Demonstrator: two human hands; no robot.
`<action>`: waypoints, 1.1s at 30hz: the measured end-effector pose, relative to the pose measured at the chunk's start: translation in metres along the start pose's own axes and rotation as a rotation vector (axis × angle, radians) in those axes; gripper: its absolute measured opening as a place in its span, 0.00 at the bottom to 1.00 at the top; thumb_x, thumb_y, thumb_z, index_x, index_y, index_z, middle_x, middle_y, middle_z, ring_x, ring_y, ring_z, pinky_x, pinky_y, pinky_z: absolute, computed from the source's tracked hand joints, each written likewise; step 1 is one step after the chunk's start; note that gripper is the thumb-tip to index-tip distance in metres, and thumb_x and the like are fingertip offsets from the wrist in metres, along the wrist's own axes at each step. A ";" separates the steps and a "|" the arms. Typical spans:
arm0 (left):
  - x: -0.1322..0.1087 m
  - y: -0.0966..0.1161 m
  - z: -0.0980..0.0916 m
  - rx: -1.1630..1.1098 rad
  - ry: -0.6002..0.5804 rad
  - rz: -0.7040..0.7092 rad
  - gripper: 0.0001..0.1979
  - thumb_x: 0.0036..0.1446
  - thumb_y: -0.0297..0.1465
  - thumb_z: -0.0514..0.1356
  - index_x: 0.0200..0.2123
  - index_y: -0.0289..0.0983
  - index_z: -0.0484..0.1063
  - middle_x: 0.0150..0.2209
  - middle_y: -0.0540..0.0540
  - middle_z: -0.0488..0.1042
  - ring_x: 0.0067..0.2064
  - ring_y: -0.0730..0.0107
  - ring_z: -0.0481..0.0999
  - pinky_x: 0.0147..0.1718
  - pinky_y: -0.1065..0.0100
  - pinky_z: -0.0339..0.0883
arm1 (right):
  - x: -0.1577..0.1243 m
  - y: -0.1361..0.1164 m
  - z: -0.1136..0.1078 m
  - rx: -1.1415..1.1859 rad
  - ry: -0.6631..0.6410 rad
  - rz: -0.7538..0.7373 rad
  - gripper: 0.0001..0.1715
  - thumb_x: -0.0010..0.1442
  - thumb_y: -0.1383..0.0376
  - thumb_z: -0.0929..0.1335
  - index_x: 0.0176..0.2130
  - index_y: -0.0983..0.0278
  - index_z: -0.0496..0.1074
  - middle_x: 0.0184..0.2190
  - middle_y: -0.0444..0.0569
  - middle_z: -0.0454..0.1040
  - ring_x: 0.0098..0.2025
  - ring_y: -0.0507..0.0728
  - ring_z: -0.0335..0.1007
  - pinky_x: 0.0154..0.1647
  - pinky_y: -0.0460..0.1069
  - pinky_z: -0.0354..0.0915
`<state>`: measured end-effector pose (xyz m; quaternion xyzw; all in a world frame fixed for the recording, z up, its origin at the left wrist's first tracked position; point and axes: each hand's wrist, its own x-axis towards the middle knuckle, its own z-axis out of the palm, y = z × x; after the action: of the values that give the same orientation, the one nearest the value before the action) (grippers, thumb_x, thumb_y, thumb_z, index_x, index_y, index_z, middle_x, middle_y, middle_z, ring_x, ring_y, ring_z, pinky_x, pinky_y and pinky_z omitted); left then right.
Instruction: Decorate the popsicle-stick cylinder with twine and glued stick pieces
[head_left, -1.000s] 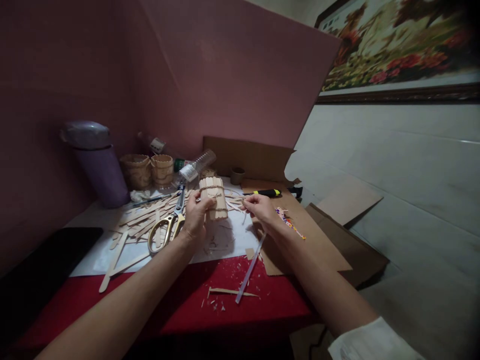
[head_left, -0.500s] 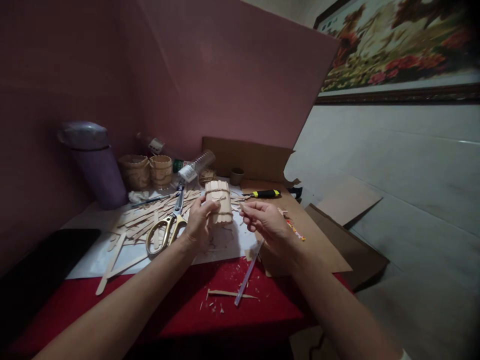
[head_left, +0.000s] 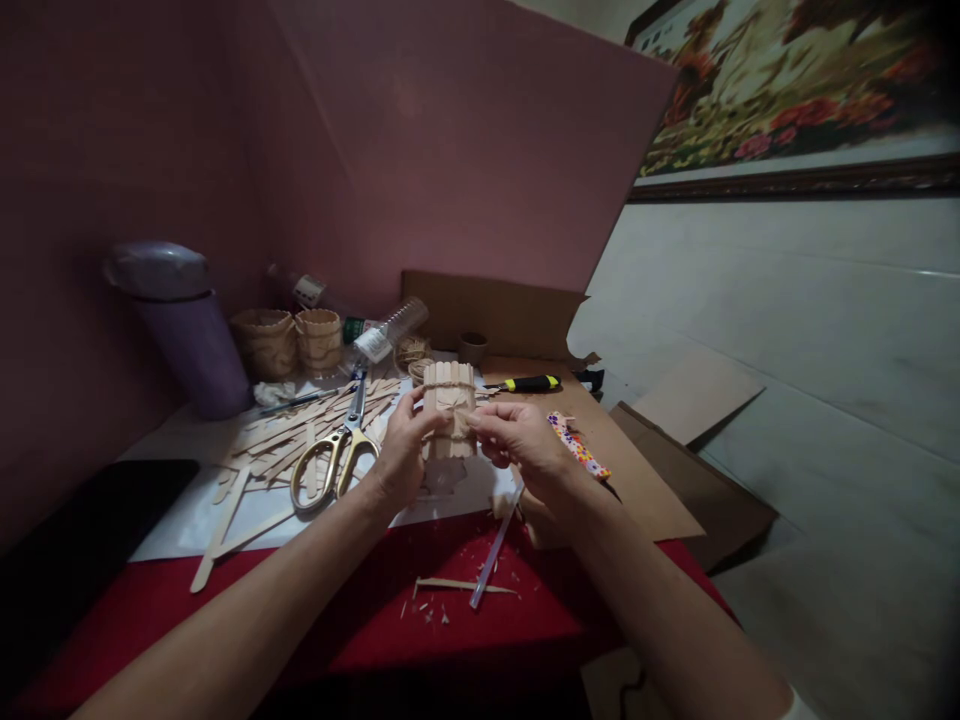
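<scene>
A small cup of upright craft sticks (head_left: pixel 450 378), bound with twine near its top and lower part, stands in the grasp of my left hand (head_left: pixel 403 448); the thumb lies across its front. Against the cup's right front side, my right hand (head_left: pixel 517 437) pinches a small pale sliver of wood (head_left: pixel 466 420). Fingertips partly hide the sliver, so its full shape cannot be made out. Gold-handled scissors (head_left: pixel 334 468) lie left of my left hand. Below my right hand is a clear glue stick (head_left: pixel 495 550), across a thin wood strip (head_left: pixel 450 583).
Loose craft sticks (head_left: pixel 281 445) cover the white paper at left. Behind stand two finished-looking stick cups (head_left: pixel 262 345), a purple tumbler (head_left: pixel 196 350) and a plastic bottle (head_left: pixel 394 328). A yellow-black cutter (head_left: pixel 534 384) and a patterned strip (head_left: pixel 579 447) lie on cardboard (head_left: pixel 637 490) at right.
My right hand has moved left with the wood sliver, up to the cup. The cup has shifted slightly right and stands more upright. More of the patterned strip shows.
</scene>
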<state>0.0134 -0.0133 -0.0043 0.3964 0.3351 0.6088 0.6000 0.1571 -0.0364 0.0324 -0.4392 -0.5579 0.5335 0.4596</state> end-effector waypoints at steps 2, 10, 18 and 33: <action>-0.001 0.000 0.000 0.000 -0.006 0.000 0.27 0.40 0.30 0.62 0.48 0.37 0.68 0.35 0.46 0.75 0.34 0.64 0.74 0.30 0.65 0.68 | 0.000 0.000 0.000 -0.004 -0.016 -0.004 0.17 0.49 0.57 0.73 0.19 0.63 0.67 0.15 0.38 0.60 0.18 0.46 0.48 0.20 0.46 0.42; -0.001 0.001 0.001 0.004 -0.015 0.008 0.28 0.40 0.30 0.62 0.49 0.37 0.68 0.37 0.44 0.75 0.37 0.61 0.75 0.31 0.64 0.69 | 0.001 0.000 0.001 0.029 0.004 0.036 0.17 0.48 0.58 0.73 0.19 0.63 0.66 0.16 0.39 0.61 0.18 0.46 0.50 0.20 0.46 0.42; -0.004 0.004 0.003 0.014 -0.016 -0.029 0.29 0.39 0.30 0.62 0.49 0.37 0.68 0.39 0.45 0.72 0.37 0.62 0.74 0.30 0.65 0.70 | 0.002 0.003 0.000 0.024 0.026 0.038 0.17 0.46 0.57 0.73 0.20 0.64 0.66 0.15 0.38 0.62 0.16 0.45 0.51 0.18 0.45 0.42; -0.006 0.005 0.003 0.024 -0.075 -0.009 0.29 0.41 0.31 0.63 0.50 0.36 0.66 0.37 0.46 0.74 0.30 0.66 0.73 0.27 0.65 0.69 | -0.004 0.002 0.003 0.004 0.064 0.028 0.14 0.49 0.61 0.71 0.21 0.65 0.66 0.16 0.38 0.63 0.16 0.44 0.54 0.16 0.43 0.46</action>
<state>0.0136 -0.0195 0.0007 0.4247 0.3214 0.5867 0.6100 0.1547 -0.0406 0.0301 -0.4627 -0.5359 0.5266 0.4706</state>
